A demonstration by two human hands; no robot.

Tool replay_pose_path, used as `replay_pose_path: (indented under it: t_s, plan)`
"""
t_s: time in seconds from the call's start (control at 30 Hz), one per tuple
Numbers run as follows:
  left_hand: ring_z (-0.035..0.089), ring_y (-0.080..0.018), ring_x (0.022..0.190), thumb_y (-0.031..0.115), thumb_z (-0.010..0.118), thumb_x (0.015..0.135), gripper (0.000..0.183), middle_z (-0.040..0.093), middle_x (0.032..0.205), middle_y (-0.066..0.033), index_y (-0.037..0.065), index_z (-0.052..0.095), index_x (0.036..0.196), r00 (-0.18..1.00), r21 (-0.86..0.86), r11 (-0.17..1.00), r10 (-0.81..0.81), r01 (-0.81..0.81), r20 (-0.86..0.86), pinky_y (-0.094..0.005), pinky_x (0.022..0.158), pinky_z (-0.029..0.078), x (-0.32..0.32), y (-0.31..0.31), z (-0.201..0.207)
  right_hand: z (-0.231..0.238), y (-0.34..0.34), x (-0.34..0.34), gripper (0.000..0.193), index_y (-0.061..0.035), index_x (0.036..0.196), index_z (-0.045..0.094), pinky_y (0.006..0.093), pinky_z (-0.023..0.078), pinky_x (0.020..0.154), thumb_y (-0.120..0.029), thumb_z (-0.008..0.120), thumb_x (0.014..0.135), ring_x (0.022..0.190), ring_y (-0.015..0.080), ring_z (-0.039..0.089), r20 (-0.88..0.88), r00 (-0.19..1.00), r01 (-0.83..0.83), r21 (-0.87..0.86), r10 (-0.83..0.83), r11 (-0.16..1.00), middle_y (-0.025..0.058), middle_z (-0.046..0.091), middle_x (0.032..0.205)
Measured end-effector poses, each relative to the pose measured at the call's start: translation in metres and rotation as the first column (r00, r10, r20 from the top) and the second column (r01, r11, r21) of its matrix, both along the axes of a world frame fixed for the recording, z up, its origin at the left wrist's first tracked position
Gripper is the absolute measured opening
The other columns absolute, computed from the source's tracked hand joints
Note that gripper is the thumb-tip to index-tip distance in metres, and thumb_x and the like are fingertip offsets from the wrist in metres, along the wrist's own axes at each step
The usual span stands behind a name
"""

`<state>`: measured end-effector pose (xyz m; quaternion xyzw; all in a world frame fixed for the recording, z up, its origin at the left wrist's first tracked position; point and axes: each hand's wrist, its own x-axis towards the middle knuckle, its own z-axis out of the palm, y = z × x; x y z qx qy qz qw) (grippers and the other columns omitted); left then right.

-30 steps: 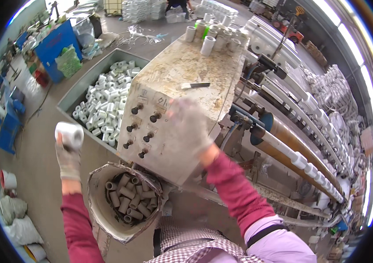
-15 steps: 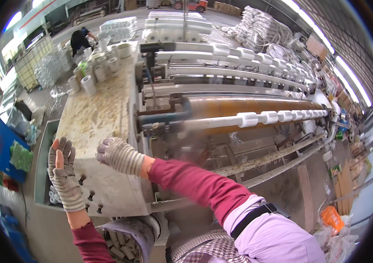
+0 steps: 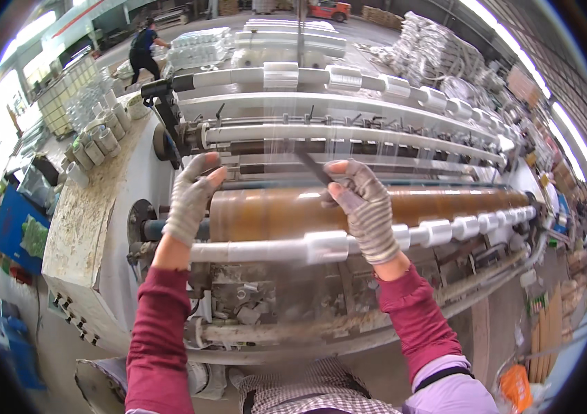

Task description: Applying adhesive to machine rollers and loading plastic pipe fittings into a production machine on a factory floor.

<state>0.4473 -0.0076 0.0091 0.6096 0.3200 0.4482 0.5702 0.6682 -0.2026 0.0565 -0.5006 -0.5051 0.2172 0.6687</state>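
Note:
My right hand, in a striped glove with bare fingertips, grips a dark flat strip, blade-like and slightly blurred, between thumb and fingers. It is above a long brown roller. My left hand, gloved the same way, is over the roller's left end; its thumb and fingers are apart with nothing visible between them. In front of the roller lies a shaft carrying several white film rolls. Clear film bands hang from rolls on the rear shaft.
At the left stands the machine's worn, pale cabinet, with several cardboard tubes on top. Another person is beyond it. Wrapped bundles are piled at the back right. An orange bag lies lower right.
Both hands have moved right, from the cabinet to over the roller. The dark strip now shows in my right hand. My view has shifted right, and the other person now stands more upright.

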Motion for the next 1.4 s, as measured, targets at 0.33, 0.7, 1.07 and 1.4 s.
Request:
replay_pose_path:
  t_s: [0.33,0.7,1.07,1.4]
  plan:
    - [0.05,-0.0213,0.117,0.004,0.075,0.077,0.07,0.051,0.13,-0.0164,0.002,0.04,0.138,0.98,-0.154,0.982,0.132,-0.108,0.152,-0.0276,0.1,0.039,0.166,0.118,-0.05,-0.006,0.124,0.128,0.033,-0.001,0.119,0.055,0.0253,0.054,0.067,0.002,0.058,0.086,0.074,0.0099,0.06,-0.002,0.982,-0.187,-0.214,0.19,0.959,0.0032,0.058,0.085]
    - [0.065,-0.0152,0.081,0.021,0.064,0.089,0.029,0.068,0.096,-0.0052,0.0,0.062,0.11,0.954,-0.344,0.89,-0.285,0.298,0.087,-0.0311,0.075,0.053,0.221,0.163,-0.069,-0.023,0.298,0.133,0.032,-0.001,0.107,0.054,0.0399,0.055,0.069,-0.008,0.063,0.078,0.084,0.0343,0.064,0.99,0.142,0.05,0.011,-0.018,0.999,0.0171,0.059,0.101]
    - [0.06,-0.0166,0.096,0.028,0.063,0.09,0.041,0.065,0.099,-0.0065,0.003,0.058,0.122,0.777,0.143,0.812,-0.467,0.566,-0.422,-0.0283,0.085,0.047,0.186,0.062,0.001,-0.036,0.195,0.256,0.036,-0.0056,0.117,0.051,0.0337,0.056,0.056,-0.003,0.056,0.081,0.073,0.026,0.063,0.989,0.075,0.075,0.122,-0.128,0.99,0.0122,0.05,0.1]
    - [0.058,-0.0195,0.11,0.021,0.065,0.085,0.029,0.068,0.109,-0.0038,0.014,0.069,0.113,0.341,0.059,0.368,-0.778,0.928,-0.528,-0.036,0.096,0.043,0.196,-0.02,0.02,-0.038,0.071,0.326,0.036,-0.0055,0.118,0.055,0.0301,0.057,0.059,-0.011,0.058,0.082,0.071,0.0216,0.064,0.995,-0.029,0.099,-0.093,0.097,0.991,0.0091,0.053,0.101]
